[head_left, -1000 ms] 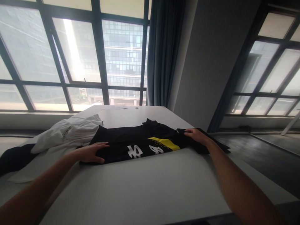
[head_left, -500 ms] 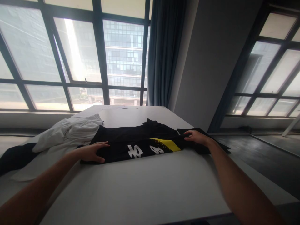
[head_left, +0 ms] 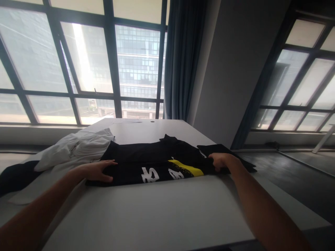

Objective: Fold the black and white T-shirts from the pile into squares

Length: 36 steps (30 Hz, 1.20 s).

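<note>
A black T-shirt (head_left: 141, 153) with white lettering and a yellow patch lies folded lengthwise across the table. My left hand (head_left: 98, 170) rests on its left end, thumb and fingers apart. At the shirt's right end, my right hand (head_left: 222, 161) has its fingers curled in on the black cloth; the fingertips are partly hidden. Just past that hand is a separate-looking black cloth (head_left: 237, 158), flat near the table's right edge.
A crumpled white garment (head_left: 83, 146) lies at the left, touching the shirt, with a dark cloth (head_left: 18, 176) beside it. The white table (head_left: 157, 212) reaches back toward the windows. A blue curtain (head_left: 178, 69) and a grey pillar (head_left: 222, 69) stand behind.
My right hand has come slightly nearer and closed its fingers on the shirt's right end. The yellow patch has shifted a little toward me. My left hand stays spread at the left end.
</note>
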Available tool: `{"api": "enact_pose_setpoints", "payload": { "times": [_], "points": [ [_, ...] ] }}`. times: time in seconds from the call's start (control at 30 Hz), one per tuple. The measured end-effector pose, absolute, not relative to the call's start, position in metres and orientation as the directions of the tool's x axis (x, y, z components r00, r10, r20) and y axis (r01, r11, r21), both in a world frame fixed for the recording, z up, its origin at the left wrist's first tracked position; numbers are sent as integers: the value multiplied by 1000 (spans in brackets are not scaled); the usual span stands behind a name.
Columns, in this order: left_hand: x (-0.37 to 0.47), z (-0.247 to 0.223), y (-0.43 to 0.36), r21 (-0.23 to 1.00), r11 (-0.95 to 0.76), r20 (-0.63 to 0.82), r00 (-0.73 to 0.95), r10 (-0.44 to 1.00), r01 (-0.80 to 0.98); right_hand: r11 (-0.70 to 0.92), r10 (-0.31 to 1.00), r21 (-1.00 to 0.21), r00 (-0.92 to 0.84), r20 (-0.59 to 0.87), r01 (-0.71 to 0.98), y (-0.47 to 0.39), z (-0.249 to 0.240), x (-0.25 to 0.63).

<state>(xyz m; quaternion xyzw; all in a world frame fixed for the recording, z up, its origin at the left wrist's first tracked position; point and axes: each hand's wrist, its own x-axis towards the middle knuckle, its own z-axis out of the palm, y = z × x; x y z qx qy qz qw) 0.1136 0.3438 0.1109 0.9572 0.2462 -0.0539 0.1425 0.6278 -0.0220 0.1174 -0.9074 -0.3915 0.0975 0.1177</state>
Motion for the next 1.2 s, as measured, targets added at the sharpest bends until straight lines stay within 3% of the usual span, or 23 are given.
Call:
{"api": "enact_pose_setpoints", "payload": {
  "times": [0.1, 0.23, 0.6, 0.73, 0.87, 0.97, 1.1, 1.2],
  "points": [
    [119, 109, 352, 297, -807, -18, 848, 529, 510, -608, 779, -291, 625, -43, 738, -12, 127, 618],
    [124, 105, 363, 260, -814, 84, 828, 554, 519, -578, 773, -240, 617, 147, 780, 15, 122, 594],
    [122, 107, 369, 428, -758, 202, 765, 611, 493, -563, 793, -233, 598, 120, 793, 50, 103, 583],
    [119, 113, 372, 473, -761, 260, 756, 602, 444, -554, 723, -253, 609, 324, 793, 48, 111, 579],
    [115, 121, 375, 483, -777, 320, 745, 586, 403, -436, 614, -328, 543, 572, 838, 48, 117, 577],
    [113, 119, 377, 463, -782, 379, 704, 600, 418, -419, 522, -354, 541, 660, 836, 51, 111, 578],
    [113, 110, 376, 391, -745, 324, 676, 662, 541, -526, 608, -302, 600, 520, 795, 55, 98, 578],
    [118, 107, 366, 245, -764, 351, 680, 644, 597, -603, 670, -196, 625, 400, 773, 56, 97, 569]
  ]
}}
